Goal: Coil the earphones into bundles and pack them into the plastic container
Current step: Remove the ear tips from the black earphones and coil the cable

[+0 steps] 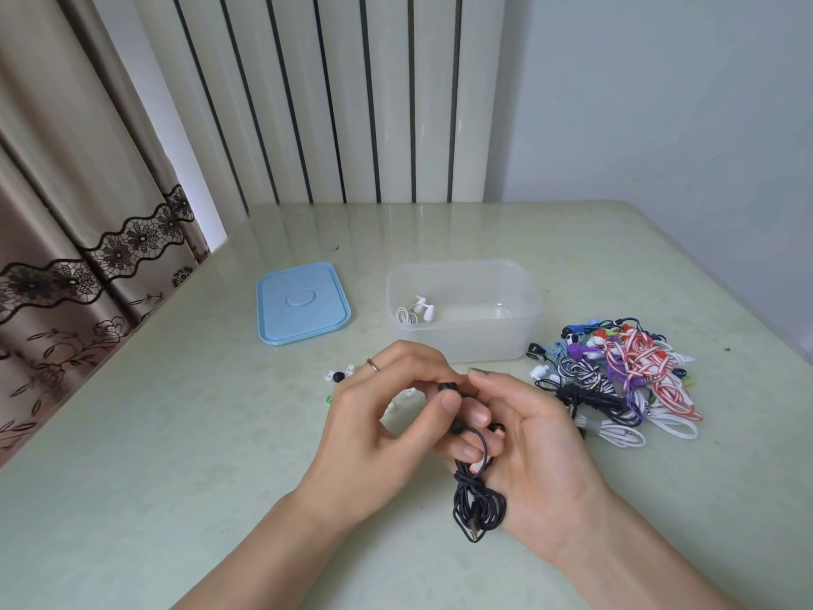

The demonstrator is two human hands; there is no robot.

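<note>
Left hand: fingers curled, thumb and forefinger pinching the upper end of the black earphones just where the buds sit; a ring shows on one finger. Right hand: palm turned up, fingers bent round the same cord, so both hands hold one set; I read the cord as looped over the right fingers, though the exact wrap is partly hidden. The gathered loops hang at 6 o'clock from the pinch, against the heel of the right palm, plug dangling lowest.

My judgement of the step: the coil is formed and the free end is being wound or tucked to lock it. To do it well I would keep the loops even; hold tension light so the bundle does not spring open; pass the bud end round the waist of the coil and tuck it before letting go.

Outward: plastic container at 12 o'clock, open, one white bundle inside at its left end; blue lid at 11 o'clock, lying apart; pile of unsorted earphones at 2 o'clock, just beside the container; loose ear tips at 10 o'clock on the table.
</note>
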